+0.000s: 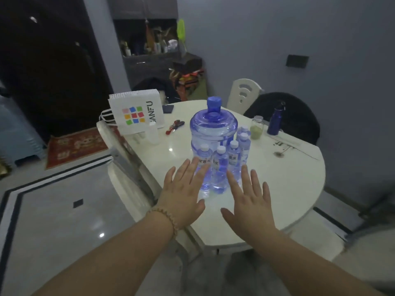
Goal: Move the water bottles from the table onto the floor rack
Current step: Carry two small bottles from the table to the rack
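Both hands are reaching out flat over the tabletop [277, 189], fingers spread, palms down, gripping nothing. Left hand [183, 189] is wearing a beaded bracelet [164, 218] at the wrist and its fingertips are overlapping the nearest small bottle in view; cannot tell if touching. Right hand [250, 201] is hovering just beside the front bottles, fingers pointing toward them. Small water bottles [220, 167] are standing upright with white caps in a tight cluster on the tabletop, five or so, rear ones partly hidden. Big blue water jug [213, 129] with a blue cap is standing just behind them, touching or nearly so. White shopping bag [136, 112] with coloured squares is sitting at the far left edge of the tabletop, a small white bottle [152, 133] just in front of it. Red keys [174, 127] are lying between bag and jug. Glass jar [256, 127] and dark blue flask [275, 118] are standing at the far right. White chair [243, 92] is showing behind the tabletop. Floor rack not in view.
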Action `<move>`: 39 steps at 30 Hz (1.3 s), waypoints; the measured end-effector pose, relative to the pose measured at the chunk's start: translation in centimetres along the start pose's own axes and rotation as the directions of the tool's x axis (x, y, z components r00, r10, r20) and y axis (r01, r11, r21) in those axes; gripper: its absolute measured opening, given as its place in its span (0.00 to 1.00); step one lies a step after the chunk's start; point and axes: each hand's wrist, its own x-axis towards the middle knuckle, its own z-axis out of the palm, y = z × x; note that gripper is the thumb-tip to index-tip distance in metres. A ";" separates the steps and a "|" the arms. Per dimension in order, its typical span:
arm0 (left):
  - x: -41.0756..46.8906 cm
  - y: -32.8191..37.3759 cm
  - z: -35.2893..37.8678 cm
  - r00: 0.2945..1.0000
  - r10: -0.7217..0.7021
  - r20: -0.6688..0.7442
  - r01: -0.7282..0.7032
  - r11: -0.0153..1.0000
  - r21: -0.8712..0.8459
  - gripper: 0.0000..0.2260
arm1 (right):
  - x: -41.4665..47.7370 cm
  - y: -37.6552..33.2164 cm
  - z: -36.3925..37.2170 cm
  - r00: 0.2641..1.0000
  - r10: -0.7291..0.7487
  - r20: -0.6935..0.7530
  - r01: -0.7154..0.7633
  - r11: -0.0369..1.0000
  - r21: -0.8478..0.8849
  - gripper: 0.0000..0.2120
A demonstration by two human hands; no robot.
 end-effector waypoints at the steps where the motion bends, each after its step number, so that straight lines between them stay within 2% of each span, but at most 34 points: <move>1: 0.2 -0.8 0.2 1.000 0.014 0.003 -0.013 1.000 -0.018 0.38 | -0.2 -0.5 0.1 1.000 0.016 0.001 -0.016 1.000 -0.019 0.46; 5: 1.7 -2.6 2.0 0.995 0.100 -0.001 -0.099 0.989 -0.112 0.38 | 0.1 -1.3 0.9 0.995 0.102 0.015 -0.099 0.986 -0.135 0.46; 9: 2.9 -3.2 4.1 0.982 0.187 0.013 -0.183 0.970 -0.160 0.38 | 1.6 -1.5 1.8 0.983 0.183 0.014 -0.178 0.970 -0.167 0.45; 14: 5.7 -6.2 5.0 0.957 0.286 0.043 -0.280 0.954 -0.109 0.39 | 5.1 -2.4 4.8 0.974 0.225 0.023 -0.220 0.967 -0.127 0.44; 17: 8.2 -9.0 4.5 0.935 0.356 0.007 -0.354 0.932 -0.080 0.39 | 8.5 -3.4 6.2 0.971 0.236 0.025 -0.235 0.971 -0.051 0.41; 21: 12.3 -12.3 5.3 0.896 0.444 0.023 -0.444 0.895 0.028 0.39 | 13.5 -3.9 7.4 0.966 0.258 0.004 -0.257 0.965 -0.046 0.40; 25: 14.8 -12.5 7.4 0.908 0.417 0.045 -0.419 0.907 0.046 0.37 | 15.5 -3.3 8.3 0.954 0.299 0.003 -0.297 0.950 -0.094 0.39; 33: 21.8 -12.4 13.9 0.799 0.602 -0.011 -0.602 0.798 -0.035 0.32 | 19.3 -3.3 10.5 0.910 0.414 0.040 -0.393 0.888 -0.241 0.39; 36: 22.2 -12.7 15.5 0.708 0.699 -0.100 -0.701 0.712 0.018 0.31 | 19.5 -4.3 10.9 0.893 0.450 0.028 -0.424 0.859 -0.288 0.39; 39: 22.1 -12.7 16.5 0.703 0.697 -0.142 -0.709 0.704 -0.050 0.30 | 19.2 -5.4 11.1 0.885 0.464 -0.025 -0.448 0.838 -0.312 0.38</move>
